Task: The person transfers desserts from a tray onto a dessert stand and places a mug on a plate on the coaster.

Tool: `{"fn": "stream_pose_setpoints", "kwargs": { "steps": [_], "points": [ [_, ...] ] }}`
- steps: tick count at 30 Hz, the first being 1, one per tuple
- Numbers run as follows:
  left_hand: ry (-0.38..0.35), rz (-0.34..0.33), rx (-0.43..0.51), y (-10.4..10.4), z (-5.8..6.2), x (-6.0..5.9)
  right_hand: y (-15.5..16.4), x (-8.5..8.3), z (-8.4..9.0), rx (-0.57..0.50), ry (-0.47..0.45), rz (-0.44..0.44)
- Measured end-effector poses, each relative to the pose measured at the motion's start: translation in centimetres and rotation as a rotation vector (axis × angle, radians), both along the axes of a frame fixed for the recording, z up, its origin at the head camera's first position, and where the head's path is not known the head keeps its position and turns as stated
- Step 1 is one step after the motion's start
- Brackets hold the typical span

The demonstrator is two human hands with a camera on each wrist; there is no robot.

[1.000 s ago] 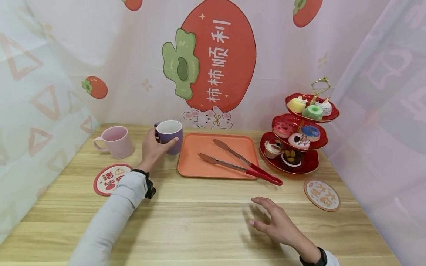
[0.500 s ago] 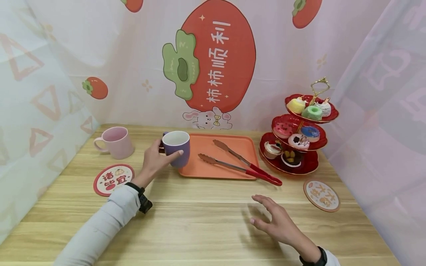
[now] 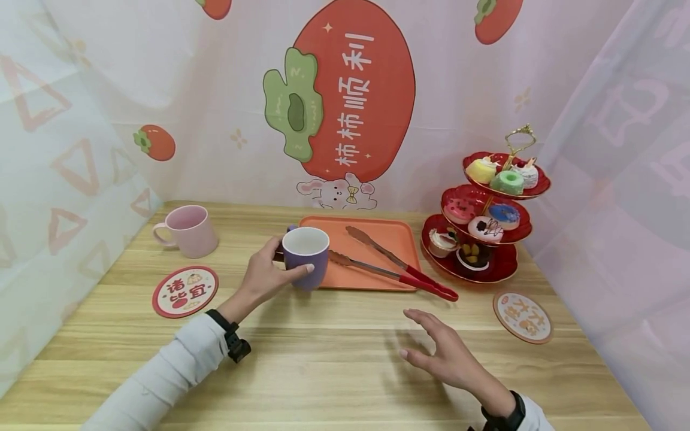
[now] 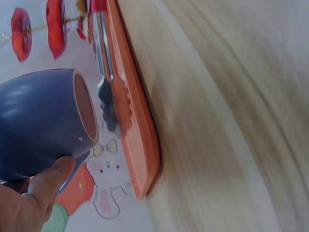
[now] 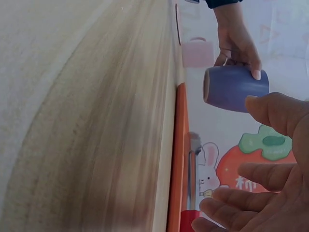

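Persimmon-print curtains are backing a wooden table [image 3: 323,359], where a pink mug [image 3: 188,230] is standing at far left behind a round coaster [image 3: 185,291]. A person's left hand [image 3: 266,276] is gripping a purple mug [image 3: 305,257], lifted at the orange tray's [image 3: 377,239] near-left corner. Red-handled tongs [image 3: 396,269] are lying on the tray. The right hand [image 3: 447,356] is hovering relaxed, fingers spread, holding nothing. A tiered dessert stand [image 3: 485,221] is rising at right.

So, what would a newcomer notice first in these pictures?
Probably the big red persimmon picture on the back wall, then the three-tier red stand of small cakes at the table's right. Nearer, the left hand holds a purple mug lifted by the orange tray with tongs, while the right hand hovers open.
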State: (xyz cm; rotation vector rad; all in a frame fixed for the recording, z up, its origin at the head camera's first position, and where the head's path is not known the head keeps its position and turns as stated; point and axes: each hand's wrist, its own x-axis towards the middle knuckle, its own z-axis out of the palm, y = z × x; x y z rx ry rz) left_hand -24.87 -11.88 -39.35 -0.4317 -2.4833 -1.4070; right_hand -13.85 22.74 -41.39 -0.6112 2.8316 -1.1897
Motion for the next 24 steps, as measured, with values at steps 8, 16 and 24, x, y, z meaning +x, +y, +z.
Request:
{"fn": "stream_pose_setpoints", "kwargs": {
  "steps": [8,16,24],
  "points": [
    [-0.017,-0.111,0.03,1.9,-0.1,1.7,-0.4,-0.2,0.0,-0.018,-0.019,0.035],
    [-0.063,-0.246,0.084,3.5,-0.1,3.7,-1.2,-0.4,0.1,-0.051,-0.023,0.07],
    [-0.068,-0.404,0.176,5.4,0.1,5.4,-2.3,-0.5,0.5,-0.102,0.011,0.103]
  ]
}}
